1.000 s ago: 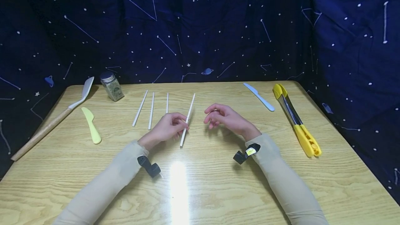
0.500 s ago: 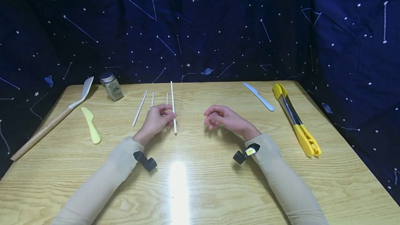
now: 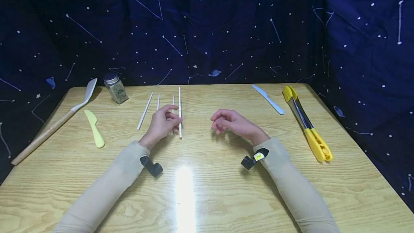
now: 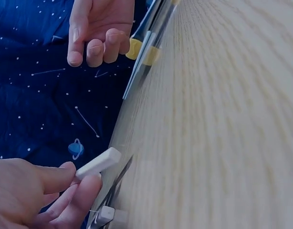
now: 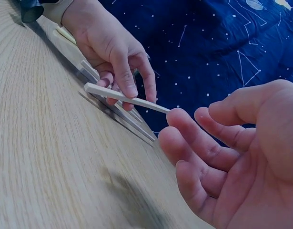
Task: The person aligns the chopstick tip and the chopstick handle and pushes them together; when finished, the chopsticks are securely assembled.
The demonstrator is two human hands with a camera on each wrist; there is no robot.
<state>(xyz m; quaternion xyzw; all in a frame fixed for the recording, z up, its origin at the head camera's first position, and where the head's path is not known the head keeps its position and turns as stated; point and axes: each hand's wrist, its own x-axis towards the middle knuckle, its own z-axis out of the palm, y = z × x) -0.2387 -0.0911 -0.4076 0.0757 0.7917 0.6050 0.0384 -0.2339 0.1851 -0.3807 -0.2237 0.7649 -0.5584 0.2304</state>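
My left hand [image 3: 161,123] pinches a slim white chopstick [image 3: 180,99] between thumb and fingers, its long axis pointing away from me. The left wrist view shows the squared near end of this chopstick [image 4: 101,162] raised over the wood, with a shadow below. Three more white chopsticks lie side by side to its left: an outer one [image 3: 145,111], a middle one [image 3: 158,101] and an inner one [image 3: 173,100]. My hand partly hides the latter two. My right hand [image 3: 233,122] hovers over the table to the right, fingers loosely bent and holding nothing.
On the left are a pale green spreader knife [image 3: 94,128], a wooden-handled spatula [image 3: 48,136] and a spice jar [image 3: 116,90]. At right lie a blue knife [image 3: 268,100] and yellow-ended tongs [image 3: 307,125]. A dark starry cloth [image 3: 207,28] hangs behind the table [image 3: 226,197].
My left hand has carried the chopstick leftward and slightly away from me, turning it from slanted to nearly straight ahead, beside the inner chopstick. My right hand stays put.
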